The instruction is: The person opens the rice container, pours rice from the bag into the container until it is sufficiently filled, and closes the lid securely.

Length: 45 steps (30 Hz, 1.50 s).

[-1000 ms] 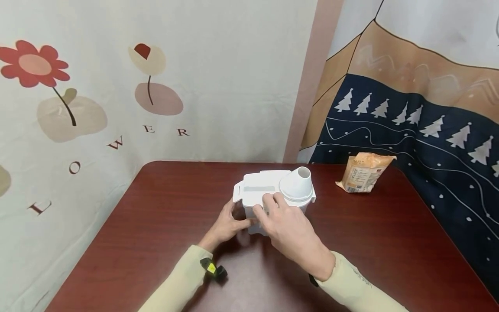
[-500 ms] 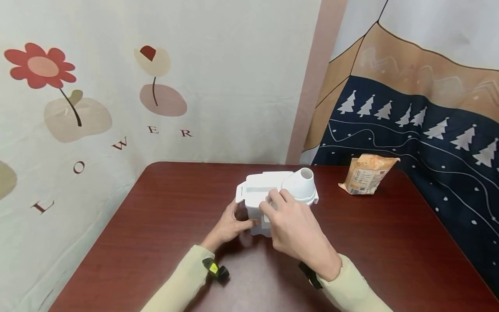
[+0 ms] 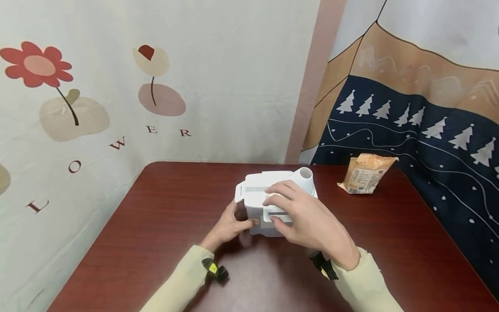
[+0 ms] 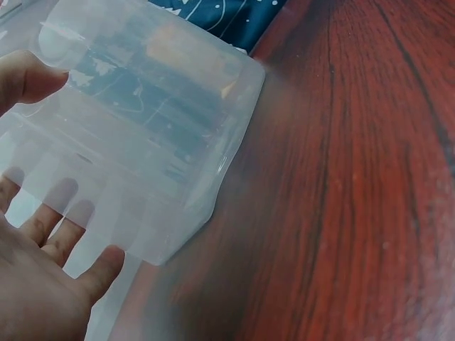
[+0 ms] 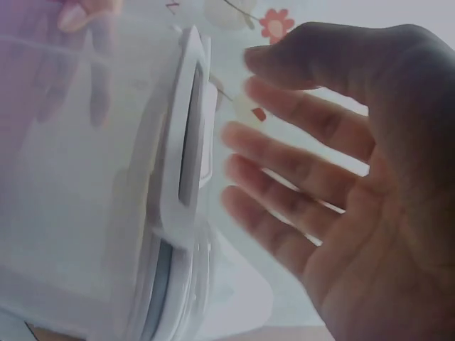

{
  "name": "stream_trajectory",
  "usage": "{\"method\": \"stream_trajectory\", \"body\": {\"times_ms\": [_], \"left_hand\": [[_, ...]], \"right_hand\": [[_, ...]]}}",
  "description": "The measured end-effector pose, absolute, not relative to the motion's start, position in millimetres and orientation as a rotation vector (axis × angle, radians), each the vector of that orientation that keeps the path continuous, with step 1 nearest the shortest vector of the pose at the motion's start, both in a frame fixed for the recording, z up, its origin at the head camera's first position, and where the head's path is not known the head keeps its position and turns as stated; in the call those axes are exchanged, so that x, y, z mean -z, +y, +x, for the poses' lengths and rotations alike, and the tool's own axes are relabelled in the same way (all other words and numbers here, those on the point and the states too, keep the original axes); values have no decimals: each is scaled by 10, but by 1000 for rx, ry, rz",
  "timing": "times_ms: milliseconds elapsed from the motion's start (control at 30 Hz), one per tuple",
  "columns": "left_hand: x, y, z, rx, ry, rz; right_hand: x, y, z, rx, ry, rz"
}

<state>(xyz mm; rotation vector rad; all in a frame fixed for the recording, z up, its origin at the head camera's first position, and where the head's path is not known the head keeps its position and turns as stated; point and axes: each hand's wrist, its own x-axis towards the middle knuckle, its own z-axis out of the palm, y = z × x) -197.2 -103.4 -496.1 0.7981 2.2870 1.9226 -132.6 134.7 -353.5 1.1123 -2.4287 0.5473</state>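
Pale cloth [image 3: 234, 86] with printed flowers and letters hung behind on the left and centre; dark-blue cloth [image 3: 362, 125] with white trees closed off the far right. In front of both, a red-brown tabletop [image 3: 171, 208]. Translucent container [image 3: 256, 212] upright on it, right of centre and toward the far side, under a white lid [image 3: 269, 177]. Left hand [image 3: 228, 225] at the container's left end: grip closed around it, thumb on the near face, fingers bent around the side. Right hand [image 3: 313, 219] at the near right of the lid: grip loose, fingers spread and slightly bent, holding nothing; the right wrist view showed a gap between fingers and container. Orange-and-white packet [image 3: 364, 174] stood well apart at the far right, tilted a little. White cone-shaped spout [image 3: 304, 178] rose from the lid's right end. Slotted near clip [image 3: 267, 215] sat just by the right fingertips; could not tell whether it was fastened. Left clip [image 3: 239, 192] jutted out above the left fingers. Small black device on each wrist.
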Motion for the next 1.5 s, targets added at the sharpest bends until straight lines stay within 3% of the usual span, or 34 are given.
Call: {"method": "stream_trajectory", "body": {"times_ms": [333, 1033, 1500], "left_hand": [[4927, -1029, -1965, -1922, 2268, 786], [4933, -1004, -1956, -1962, 2212, 774], [4909, -1007, -1946, -2002, 2357, 797]], "right_hand": [[3433, 1487, -1405, -693, -2335, 1055], [3485, 1781, -1637, -1303, -2450, 587], [3546, 1857, -1729, -1343, -2572, 551]]}}
